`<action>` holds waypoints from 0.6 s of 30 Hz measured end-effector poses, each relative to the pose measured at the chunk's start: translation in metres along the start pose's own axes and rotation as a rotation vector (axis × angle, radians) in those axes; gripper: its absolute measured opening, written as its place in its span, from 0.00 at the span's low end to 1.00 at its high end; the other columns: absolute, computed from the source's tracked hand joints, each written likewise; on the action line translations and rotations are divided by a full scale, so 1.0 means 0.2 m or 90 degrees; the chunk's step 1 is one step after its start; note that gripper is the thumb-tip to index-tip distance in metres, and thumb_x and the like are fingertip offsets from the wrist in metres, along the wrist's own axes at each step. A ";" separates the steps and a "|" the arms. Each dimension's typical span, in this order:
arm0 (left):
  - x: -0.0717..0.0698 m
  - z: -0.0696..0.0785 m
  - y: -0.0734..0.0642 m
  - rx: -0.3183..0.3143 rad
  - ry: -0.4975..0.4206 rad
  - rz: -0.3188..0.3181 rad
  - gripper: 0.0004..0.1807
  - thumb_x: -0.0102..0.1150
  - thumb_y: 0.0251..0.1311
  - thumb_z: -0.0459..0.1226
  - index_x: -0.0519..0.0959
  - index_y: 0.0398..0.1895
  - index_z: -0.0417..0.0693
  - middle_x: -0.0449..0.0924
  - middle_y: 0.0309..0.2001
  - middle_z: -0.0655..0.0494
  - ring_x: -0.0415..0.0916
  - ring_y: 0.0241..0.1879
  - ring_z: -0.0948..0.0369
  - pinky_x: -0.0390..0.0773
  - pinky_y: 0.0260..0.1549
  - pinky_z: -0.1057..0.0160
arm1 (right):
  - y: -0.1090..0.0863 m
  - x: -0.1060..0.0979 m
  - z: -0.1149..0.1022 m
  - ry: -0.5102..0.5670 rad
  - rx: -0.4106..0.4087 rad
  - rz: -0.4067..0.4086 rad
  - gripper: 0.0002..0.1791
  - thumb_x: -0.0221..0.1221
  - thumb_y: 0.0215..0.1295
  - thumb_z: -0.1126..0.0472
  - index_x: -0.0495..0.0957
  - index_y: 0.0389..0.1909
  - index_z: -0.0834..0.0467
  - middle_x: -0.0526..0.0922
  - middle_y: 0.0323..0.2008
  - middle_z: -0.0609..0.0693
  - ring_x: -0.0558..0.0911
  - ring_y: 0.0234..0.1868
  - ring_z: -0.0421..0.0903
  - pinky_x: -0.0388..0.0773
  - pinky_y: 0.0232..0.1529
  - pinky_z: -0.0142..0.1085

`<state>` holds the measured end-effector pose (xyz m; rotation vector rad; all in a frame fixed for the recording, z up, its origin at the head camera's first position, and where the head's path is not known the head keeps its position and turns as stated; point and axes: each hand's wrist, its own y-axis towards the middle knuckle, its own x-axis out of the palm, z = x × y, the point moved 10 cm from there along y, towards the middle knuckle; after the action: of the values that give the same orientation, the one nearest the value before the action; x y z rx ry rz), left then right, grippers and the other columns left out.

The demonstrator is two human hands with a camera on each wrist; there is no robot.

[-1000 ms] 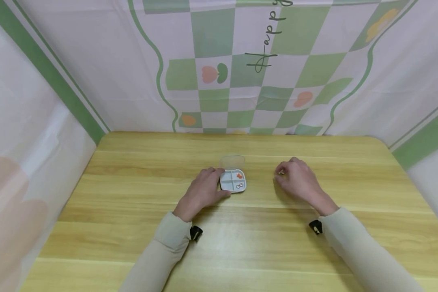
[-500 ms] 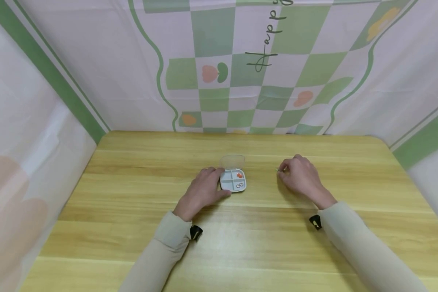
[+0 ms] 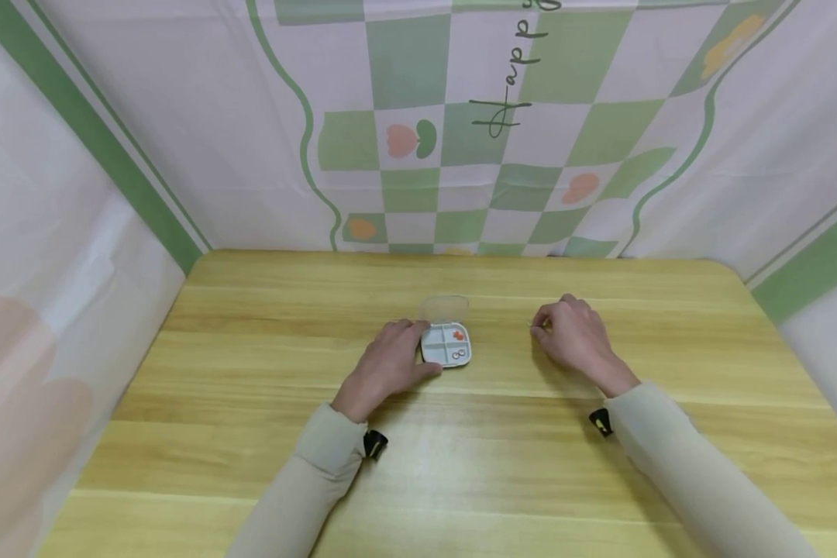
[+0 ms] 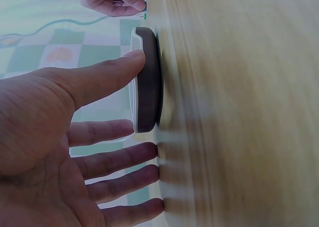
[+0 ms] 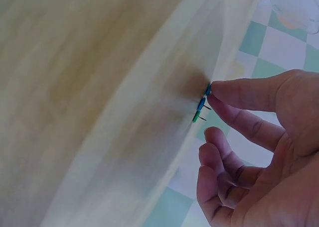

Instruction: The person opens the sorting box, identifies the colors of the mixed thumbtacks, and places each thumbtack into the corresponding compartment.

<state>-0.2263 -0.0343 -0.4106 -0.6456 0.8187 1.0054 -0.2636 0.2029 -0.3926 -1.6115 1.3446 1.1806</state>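
Observation:
My left hand (image 3: 388, 360) holds a small pill box (image 3: 446, 346) between thumb and index finger, flat on the table. Its clear lid (image 3: 445, 308) stands open at the back. Of its compartments, the far right one has orange-red pieces (image 3: 458, 335), and the near right one has two small round pieces (image 3: 458, 354). In the right wrist view, my right hand (image 5: 259, 132) pinches a small blue stud earring (image 5: 208, 90) at the tabletop, thumb against index finger. Right beside it lie another blue stud (image 5: 201, 104) and a green stud (image 5: 196, 116), thin pins pointing up.
The wooden table (image 3: 418, 465) runs beneath both hands. A printed cloth (image 3: 474, 178) hangs behind its far edge, with more cloth at both sides. Black wrist-worn devices (image 3: 374, 445) show at the sleeve cuffs.
My right thumb and index finger, apart around the small studs one second ago, have come together in a pinch, and the hand has shifted slightly. My left hand and the pill box have stayed put.

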 end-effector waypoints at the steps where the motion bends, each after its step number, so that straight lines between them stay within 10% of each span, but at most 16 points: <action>1: 0.00 0.00 0.00 0.000 0.000 0.000 0.39 0.71 0.61 0.48 0.69 0.71 0.40 0.75 0.61 0.42 0.73 0.58 0.47 0.75 0.55 0.50 | 0.00 0.00 0.00 -0.001 0.000 0.000 0.06 0.65 0.65 0.63 0.87 0.34 0.62 0.78 0.35 0.59 0.74 0.37 0.57 0.69 0.37 0.49; 18: 0.00 0.00 0.00 -0.002 0.005 -0.006 0.39 0.71 0.62 0.49 0.69 0.71 0.40 0.75 0.62 0.42 0.72 0.59 0.47 0.74 0.57 0.50 | -0.04 -0.01 -0.15 0.013 -0.047 0.017 0.03 0.67 0.63 0.64 0.87 0.32 0.61 0.80 0.34 0.58 0.75 0.37 0.56 0.70 0.38 0.49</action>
<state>-0.2260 -0.0347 -0.4106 -0.6552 0.8211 0.9963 -0.2506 0.1778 -0.3819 -1.6655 1.3527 1.2454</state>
